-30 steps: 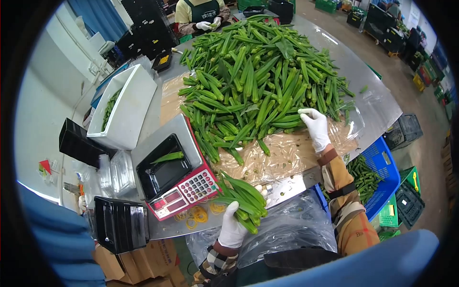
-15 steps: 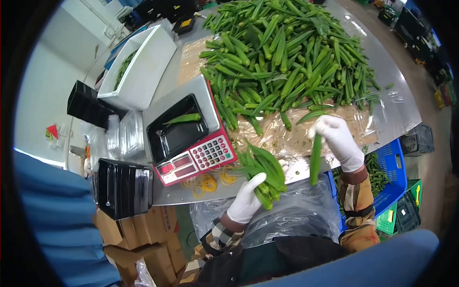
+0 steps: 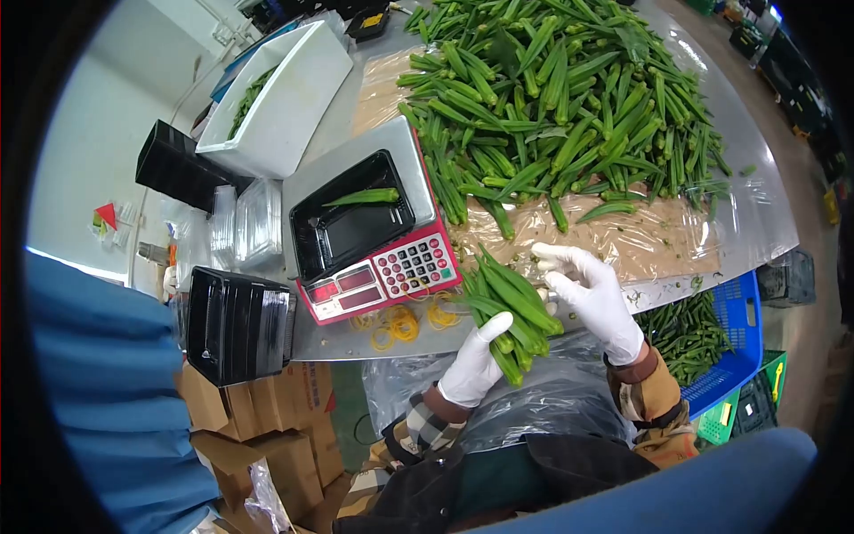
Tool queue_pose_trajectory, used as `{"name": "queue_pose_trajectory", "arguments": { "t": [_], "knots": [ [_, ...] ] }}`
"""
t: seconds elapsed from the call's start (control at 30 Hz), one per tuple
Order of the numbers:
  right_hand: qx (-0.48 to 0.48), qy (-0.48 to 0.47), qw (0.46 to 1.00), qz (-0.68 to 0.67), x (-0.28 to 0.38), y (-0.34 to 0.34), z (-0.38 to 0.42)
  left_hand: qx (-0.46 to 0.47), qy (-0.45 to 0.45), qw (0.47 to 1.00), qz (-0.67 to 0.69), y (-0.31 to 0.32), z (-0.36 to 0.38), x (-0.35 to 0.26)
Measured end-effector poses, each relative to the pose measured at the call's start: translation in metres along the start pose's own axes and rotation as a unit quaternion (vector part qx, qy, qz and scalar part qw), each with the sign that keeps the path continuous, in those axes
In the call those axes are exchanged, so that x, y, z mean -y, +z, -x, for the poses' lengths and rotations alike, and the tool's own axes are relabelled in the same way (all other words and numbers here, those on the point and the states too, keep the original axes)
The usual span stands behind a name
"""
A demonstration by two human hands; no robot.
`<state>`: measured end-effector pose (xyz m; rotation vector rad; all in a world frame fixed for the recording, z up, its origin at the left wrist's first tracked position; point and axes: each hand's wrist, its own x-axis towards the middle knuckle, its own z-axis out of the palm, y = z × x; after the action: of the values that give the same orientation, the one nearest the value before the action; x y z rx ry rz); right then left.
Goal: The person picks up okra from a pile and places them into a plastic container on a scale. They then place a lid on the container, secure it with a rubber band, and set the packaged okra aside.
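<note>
My left hand (image 3: pixel 473 369), in a white glove, grips a bunch of okra pods (image 3: pixel 514 307) above the table's near edge. My right hand (image 3: pixel 587 298), gloved too, is just right of the bunch with thumb and fingers apart and nothing between them. Beyond both hands lies a big heap of okra (image 3: pixel 560 107). Left of the bunch, a red scale (image 3: pixel 382 276) carries a black tray (image 3: pixel 342 236) with one okra pod (image 3: pixel 363 197) in it.
Yellow rubber bands (image 3: pixel 397 326) lie before the scale. Stacked black trays (image 3: pixel 236 325), clear plastic containers (image 3: pixel 258 222) and a white foam box (image 3: pixel 298 111) stand at left. A blue crate (image 3: pixel 743 334) with okra sits low at right, cardboard boxes (image 3: pixel 276 396) below left.
The single okra pod has left my right hand, which has moved left beside the bunch and opened. My left hand still holds the bunch. The whole view has shifted slightly.
</note>
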<state>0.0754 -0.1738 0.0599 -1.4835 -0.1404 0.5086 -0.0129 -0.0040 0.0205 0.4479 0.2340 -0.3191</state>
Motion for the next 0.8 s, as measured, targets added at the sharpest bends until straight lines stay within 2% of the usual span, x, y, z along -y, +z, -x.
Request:
{"name": "queue_pose_trajectory", "arguments": {
  "t": [0.13, 0.23, 0.33, 0.37, 0.4, 0.43, 0.53, 0.57, 0.6, 0.67, 0.7, 0.73, 0.77, 0.8],
  "knots": [
    [-0.002, -0.043, 0.999, 0.028, -0.012, -0.004, 0.002, 0.021, -0.006, 0.999, 0.035, 0.003, 0.003, -0.011],
    [0.008, -0.011, 1.000, 0.001, -0.002, 0.001, 0.000, 0.003, 0.030, 1.000, 0.004, 0.014, 0.007, -0.026],
    [0.081, -0.154, 0.983, 0.056, 0.021, 0.018, -0.008, -0.036, 0.078, 0.995, -0.052, 0.023, 0.012, -0.049],
    [0.126, -0.208, 0.958, 0.153, 0.038, 0.020, -0.017, -0.047, 0.104, 0.992, -0.047, 0.033, 0.010, -0.057],
    [0.135, -0.265, 0.936, 0.186, 0.053, 0.033, -0.022, -0.057, 0.130, 0.989, -0.042, 0.040, 0.008, -0.066],
    [0.145, -0.291, 0.921, 0.215, 0.064, 0.045, -0.030, -0.069, 0.139, 0.987, -0.036, 0.039, 0.008, -0.080],
    [0.165, -0.371, 0.870, 0.279, 0.083, 0.079, -0.066, -0.067, 0.251, 0.966, 0.001, 0.051, 0.004, -0.118],
    [0.193, -0.347, 0.881, 0.257, 0.087, 0.091, -0.081, -0.058, 0.253, 0.965, 0.037, 0.049, 0.004, -0.134],
    [0.210, -0.357, 0.875, 0.249, 0.092, 0.103, -0.096, -0.093, 0.289, 0.953, 0.004, 0.049, 0.003, -0.147],
    [0.265, -0.307, 0.892, 0.199, 0.091, 0.124, -0.130, -0.154, 0.309, 0.938, 0.030, 0.050, 0.001, -0.169],
    [0.296, -0.281, 0.894, 0.185, 0.087, 0.132, -0.147, -0.138, 0.310, 0.940, 0.024, 0.041, 0.000, -0.177],
    [0.325, -0.254, 0.895, 0.172, 0.089, 0.139, -0.160, -0.064, 0.293, 0.954, 0.004, 0.027, 0.001, -0.187],
    [0.357, -0.194, 0.893, 0.192, 0.091, 0.143, -0.170, -0.072, 0.290, 0.954, 0.010, 0.016, 0.001, -0.193],
    [0.357, -0.177, 0.886, 0.238, 0.092, 0.146, -0.177, -0.080, 0.286, 0.955, 0.016, 0.013, 0.002, -0.199]
  ]
}}
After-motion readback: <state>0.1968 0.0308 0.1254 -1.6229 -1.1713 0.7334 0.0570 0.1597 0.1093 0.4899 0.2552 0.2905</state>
